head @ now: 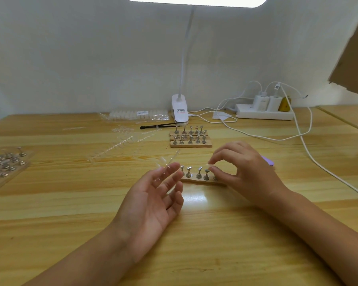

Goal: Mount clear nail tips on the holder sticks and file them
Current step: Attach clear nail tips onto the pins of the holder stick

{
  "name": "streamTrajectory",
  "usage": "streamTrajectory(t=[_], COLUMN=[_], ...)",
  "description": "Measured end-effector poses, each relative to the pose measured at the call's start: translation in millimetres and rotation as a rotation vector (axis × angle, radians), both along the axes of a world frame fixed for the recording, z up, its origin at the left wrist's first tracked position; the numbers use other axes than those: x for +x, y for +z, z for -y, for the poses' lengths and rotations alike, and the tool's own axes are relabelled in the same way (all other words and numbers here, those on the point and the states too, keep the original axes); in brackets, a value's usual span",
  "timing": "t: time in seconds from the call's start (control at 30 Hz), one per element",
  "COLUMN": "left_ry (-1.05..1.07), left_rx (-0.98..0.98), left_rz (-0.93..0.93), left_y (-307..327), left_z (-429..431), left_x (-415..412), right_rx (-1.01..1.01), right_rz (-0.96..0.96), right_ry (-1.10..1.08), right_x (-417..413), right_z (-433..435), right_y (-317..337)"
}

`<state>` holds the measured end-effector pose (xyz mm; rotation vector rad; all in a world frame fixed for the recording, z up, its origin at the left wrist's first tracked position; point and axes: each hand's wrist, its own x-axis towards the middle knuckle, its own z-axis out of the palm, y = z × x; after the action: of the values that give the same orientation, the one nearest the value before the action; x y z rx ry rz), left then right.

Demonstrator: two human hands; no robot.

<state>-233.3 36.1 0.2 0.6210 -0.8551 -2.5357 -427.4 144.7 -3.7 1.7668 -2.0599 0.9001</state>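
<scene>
1. A long wooden strip with metal holder sticks (203, 181) lies on the pale wooden table (215, 234), between the left hand (153, 203) and the right hand (244, 174).
2. A clear plastic strip of nail tips (167, 162) sits in the left hand's fingers.
3. The right hand pinches a small clear nail tip (210, 165) above the sticks.
4. Three more wooden strips of metal sticks (190, 143) lie behind.
5. A white clip lamp (179, 112) stands behind those.
6. A white power strip (265, 114) lies right of the lamp.
7. A clear tray of metal sticks (4, 168) sits far left.
</scene>
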Motion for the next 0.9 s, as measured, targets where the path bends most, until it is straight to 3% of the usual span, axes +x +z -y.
streamTrajectory(t=[0.6,0.77,0.9], left_ry=[-0.030,-0.047,-0.076], left_rx=[-0.015,-0.046,-0.227], left_rz=[0.033,0.049,0.091], left_y=[-3.4,-5.6,-7.1], left_z=[2.1,4.2,1.1], left_x=[-2.6,-2.5,-2.1], right_rx=[0.107,0.130,-0.001], right_rz=[-0.049,0.104,0.397], right_ry=[0.009,-0.004,0.014], right_x=[8.5,6.2,8.4], right_z=[2.4,1.9,-3.5], right_y=[4.0,2.6,8.8])
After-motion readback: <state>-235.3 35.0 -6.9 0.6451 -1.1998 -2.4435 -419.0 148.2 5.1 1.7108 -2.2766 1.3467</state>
